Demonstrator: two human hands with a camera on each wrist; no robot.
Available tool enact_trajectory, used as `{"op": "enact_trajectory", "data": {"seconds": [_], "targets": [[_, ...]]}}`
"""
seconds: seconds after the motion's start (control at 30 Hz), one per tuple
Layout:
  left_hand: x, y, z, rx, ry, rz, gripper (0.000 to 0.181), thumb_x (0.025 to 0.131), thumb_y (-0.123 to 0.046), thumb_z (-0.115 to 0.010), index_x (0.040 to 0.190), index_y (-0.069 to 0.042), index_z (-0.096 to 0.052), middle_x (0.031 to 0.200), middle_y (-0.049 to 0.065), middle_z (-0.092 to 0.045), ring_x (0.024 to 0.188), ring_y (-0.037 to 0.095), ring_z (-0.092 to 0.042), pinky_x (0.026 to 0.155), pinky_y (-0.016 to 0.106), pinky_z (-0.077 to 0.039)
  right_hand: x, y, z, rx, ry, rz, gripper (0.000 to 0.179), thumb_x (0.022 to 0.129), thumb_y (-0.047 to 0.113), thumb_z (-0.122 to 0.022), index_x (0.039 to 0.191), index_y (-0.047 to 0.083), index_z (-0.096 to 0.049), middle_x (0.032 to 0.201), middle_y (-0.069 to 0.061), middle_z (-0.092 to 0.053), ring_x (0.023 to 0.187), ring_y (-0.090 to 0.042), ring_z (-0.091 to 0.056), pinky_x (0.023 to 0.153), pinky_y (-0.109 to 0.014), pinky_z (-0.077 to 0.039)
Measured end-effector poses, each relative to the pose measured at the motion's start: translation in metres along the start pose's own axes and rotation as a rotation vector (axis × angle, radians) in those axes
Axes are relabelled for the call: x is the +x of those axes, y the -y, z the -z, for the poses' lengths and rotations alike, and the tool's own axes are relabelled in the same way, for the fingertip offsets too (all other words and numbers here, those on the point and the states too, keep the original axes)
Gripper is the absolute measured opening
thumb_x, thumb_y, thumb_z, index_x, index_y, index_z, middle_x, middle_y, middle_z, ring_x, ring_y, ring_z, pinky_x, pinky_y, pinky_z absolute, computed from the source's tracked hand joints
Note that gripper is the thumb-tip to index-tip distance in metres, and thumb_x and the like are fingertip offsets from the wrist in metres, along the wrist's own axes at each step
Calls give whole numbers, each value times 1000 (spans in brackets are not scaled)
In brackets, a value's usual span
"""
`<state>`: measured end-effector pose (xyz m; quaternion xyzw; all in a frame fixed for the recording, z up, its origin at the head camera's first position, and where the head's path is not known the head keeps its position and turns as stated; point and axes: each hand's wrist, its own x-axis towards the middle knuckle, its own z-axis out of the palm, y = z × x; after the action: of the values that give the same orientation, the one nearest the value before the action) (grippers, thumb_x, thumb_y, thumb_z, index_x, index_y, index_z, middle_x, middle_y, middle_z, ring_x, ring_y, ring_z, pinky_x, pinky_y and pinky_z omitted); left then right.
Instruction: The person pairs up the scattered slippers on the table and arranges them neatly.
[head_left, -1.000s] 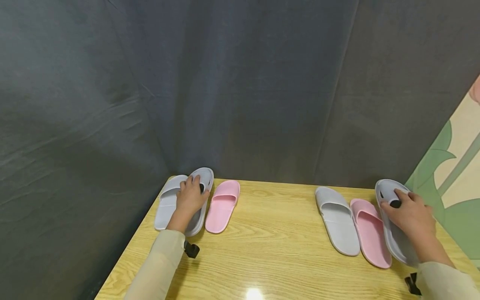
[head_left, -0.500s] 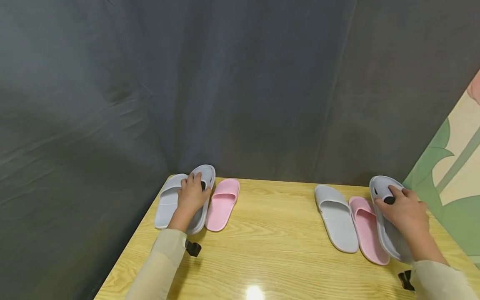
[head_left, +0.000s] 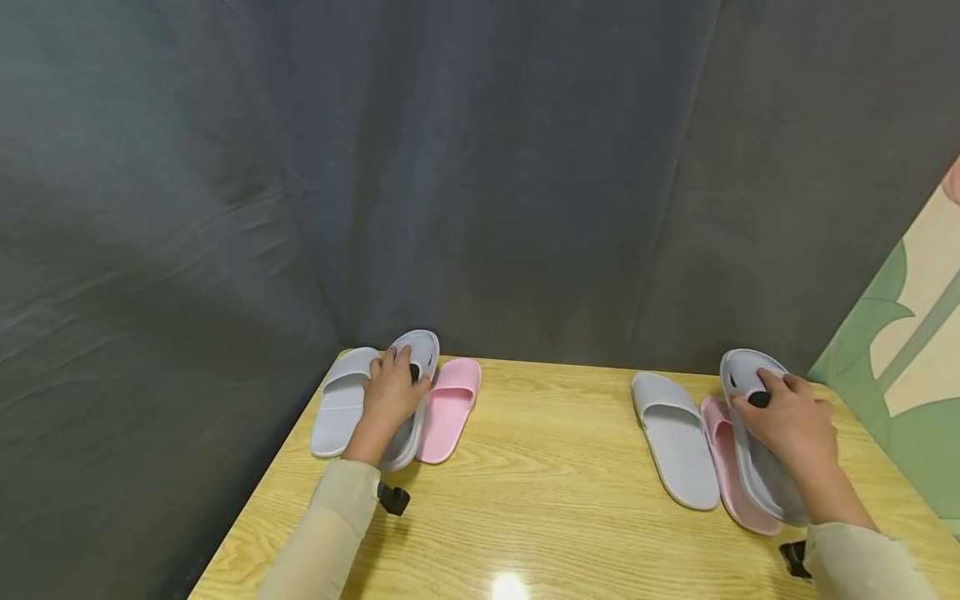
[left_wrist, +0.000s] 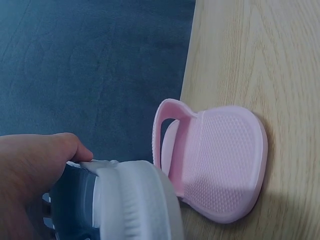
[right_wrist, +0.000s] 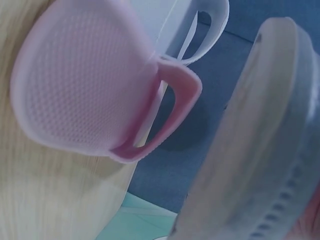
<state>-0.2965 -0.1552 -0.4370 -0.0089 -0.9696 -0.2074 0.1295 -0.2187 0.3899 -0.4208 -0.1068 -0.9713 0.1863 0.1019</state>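
Note:
On the left, my left hand (head_left: pixel 390 392) grips a grey-blue slipper (head_left: pixel 422 343) by its strap, where a black patch shows. That slipper overlaps the left edge of a pink slipper (head_left: pixel 447 421), and a pale grey slipper (head_left: pixel 335 421) lies on its other side. In the left wrist view the thumb (left_wrist: pixel 75 147) presses the strap from above. Over on the right, my right hand (head_left: pixel 791 425) holds a matching grey-blue slipper (head_left: pixel 742 368) by the strap, tilted over a second pink slipper (head_left: pixel 738 492). Its underside faces the right wrist view.
A second pale grey slipper (head_left: pixel 682 458) lies left of the right pink one. All rest on a wood-grain table (head_left: pixel 555 492), backed by a dark grey curtain (head_left: pixel 525 183). A wall with a leaf pattern (head_left: pixel 915 350) stands at the right.
My left hand has shifted slightly right with its slipper, which now covers more of the pink one. My right hand has moved left, carrying its slipper over the other pink slipper.

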Motion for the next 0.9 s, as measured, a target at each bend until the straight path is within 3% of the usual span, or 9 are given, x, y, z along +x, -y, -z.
{"op": "enact_trajectory", "data": {"seconds": [0.9], "targets": [[-5,-15,-9,9,-12,-12,67,92,-37,-66,147,-5,-47,150,26,-43,134,49,-40,98,69,-39,-4,33,-7,21,2,23,75,96,41,-57,150,-7,-34,144,-44,-25,113,-74,-33,82,-75,-37]]}}
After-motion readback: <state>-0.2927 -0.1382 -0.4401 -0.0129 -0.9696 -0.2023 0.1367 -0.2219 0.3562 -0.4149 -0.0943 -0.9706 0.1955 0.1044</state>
